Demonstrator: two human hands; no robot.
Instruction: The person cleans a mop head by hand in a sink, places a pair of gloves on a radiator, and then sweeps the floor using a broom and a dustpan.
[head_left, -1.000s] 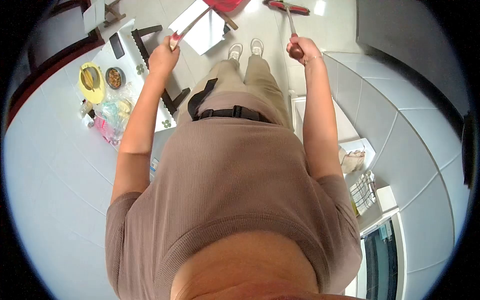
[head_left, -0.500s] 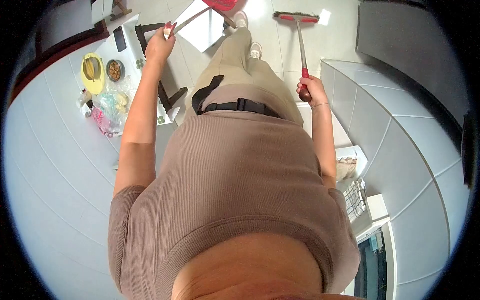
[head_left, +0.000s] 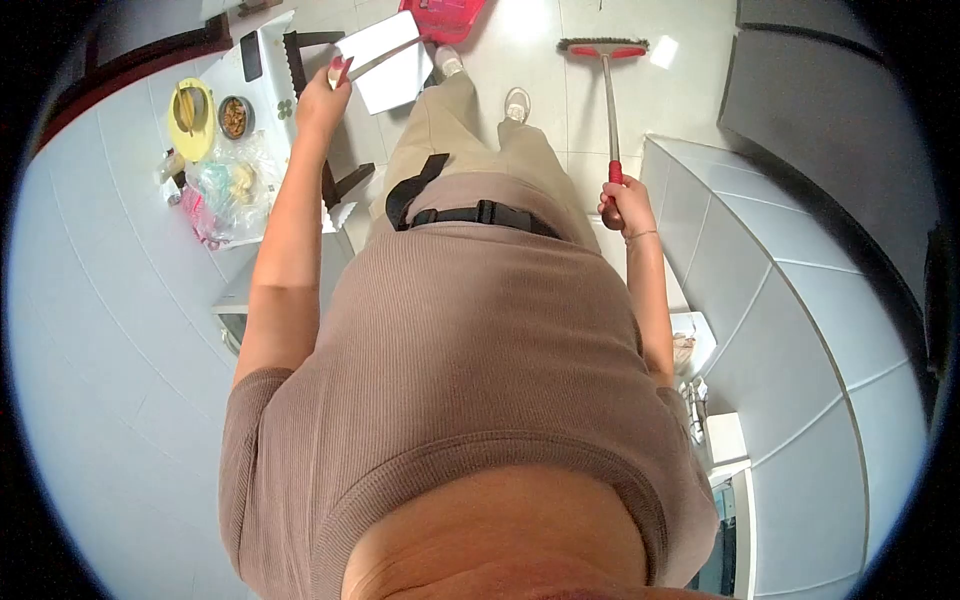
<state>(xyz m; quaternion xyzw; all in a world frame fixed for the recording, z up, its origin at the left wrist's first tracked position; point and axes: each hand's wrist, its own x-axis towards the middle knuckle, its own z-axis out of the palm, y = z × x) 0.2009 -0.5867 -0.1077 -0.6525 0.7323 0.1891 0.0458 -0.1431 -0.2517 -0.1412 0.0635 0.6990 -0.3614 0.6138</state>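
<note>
My left hand (head_left: 322, 98) is closed round the handle of a long-handled dustpan, whose red pan (head_left: 440, 18) rests on the floor at the top of the view. The dustpan's thin pole passes over a white stool seat (head_left: 383, 65). On the right, my right hand (head_left: 628, 205) grips the dark red handle of a broom (head_left: 608, 110). Its wide head, red with dark bristles, lies on the tiled floor ahead of my feet.
A table (head_left: 265, 105) at the left bears a phone (head_left: 251, 57), a yellow plate (head_left: 191, 120), a bowl of food (head_left: 236, 117) and plastic bags (head_left: 235, 185). A grey panelled partition (head_left: 760, 260) stands at the right. Dark wooden legs stand beside the stool.
My body has stepped forward, and one foot is now further ahead near the pan. The red pan shows more fully. The broom has shifted slightly right and down in view, still in my right hand.
</note>
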